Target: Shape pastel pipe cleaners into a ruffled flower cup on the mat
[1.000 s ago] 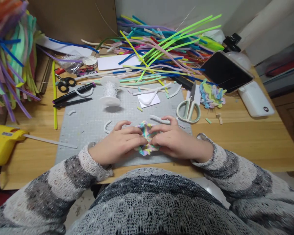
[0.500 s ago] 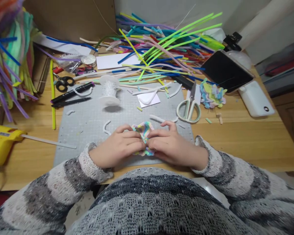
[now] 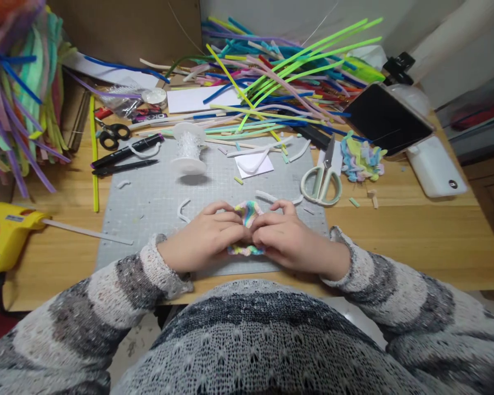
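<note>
Near the front edge of the grey cutting mat, a small pastel piece of wavy pipe cleaners is pinched between my two hands. My left hand grips its left side, and my right hand holds its right side with the index finger raised. The fingers cover the middle of the piece; its wavy top and bottom edges show. Beyond the right hand lie white-handled scissors. Short white pipe cleaner bits are scattered on the mat around both hands.
A clear thread spool stands on the mat, with black markers to its left. Many coloured pipe cleaners heap at the back. A yellow glue gun lies left; a second pastel wavy piece, a phone and a white device are right.
The view has shifted slightly, so the desk sits a little further right. My left hand's fingers have moved inward over the pastel piece, whose middle appears more squeezed together.
</note>
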A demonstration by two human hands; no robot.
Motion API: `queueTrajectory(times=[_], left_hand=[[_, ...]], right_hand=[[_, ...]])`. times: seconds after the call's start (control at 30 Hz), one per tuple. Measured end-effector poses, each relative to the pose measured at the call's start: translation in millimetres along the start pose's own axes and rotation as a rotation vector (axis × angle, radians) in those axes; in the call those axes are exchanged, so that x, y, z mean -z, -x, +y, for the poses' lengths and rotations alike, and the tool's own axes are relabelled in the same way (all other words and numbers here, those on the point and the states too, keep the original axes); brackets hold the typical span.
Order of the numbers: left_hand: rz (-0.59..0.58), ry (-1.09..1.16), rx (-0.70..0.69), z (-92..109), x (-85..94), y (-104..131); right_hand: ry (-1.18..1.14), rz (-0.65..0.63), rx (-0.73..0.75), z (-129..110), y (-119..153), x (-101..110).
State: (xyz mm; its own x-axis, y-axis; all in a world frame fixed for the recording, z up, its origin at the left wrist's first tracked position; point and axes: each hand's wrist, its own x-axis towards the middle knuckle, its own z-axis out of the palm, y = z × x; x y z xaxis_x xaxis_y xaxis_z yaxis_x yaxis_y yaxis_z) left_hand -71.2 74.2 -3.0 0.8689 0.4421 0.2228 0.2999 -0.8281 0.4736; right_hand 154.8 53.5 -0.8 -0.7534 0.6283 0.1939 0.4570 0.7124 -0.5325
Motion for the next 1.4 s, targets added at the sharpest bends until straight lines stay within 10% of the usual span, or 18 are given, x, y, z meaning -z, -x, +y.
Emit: queueTrajectory(times=[1.4], left_hand=[[0.021,-0.109,0.034,9.0,-3.9,8.1]], right_hand=[[0.048,0.006,0.040,1.6,3.6,-2.3]])
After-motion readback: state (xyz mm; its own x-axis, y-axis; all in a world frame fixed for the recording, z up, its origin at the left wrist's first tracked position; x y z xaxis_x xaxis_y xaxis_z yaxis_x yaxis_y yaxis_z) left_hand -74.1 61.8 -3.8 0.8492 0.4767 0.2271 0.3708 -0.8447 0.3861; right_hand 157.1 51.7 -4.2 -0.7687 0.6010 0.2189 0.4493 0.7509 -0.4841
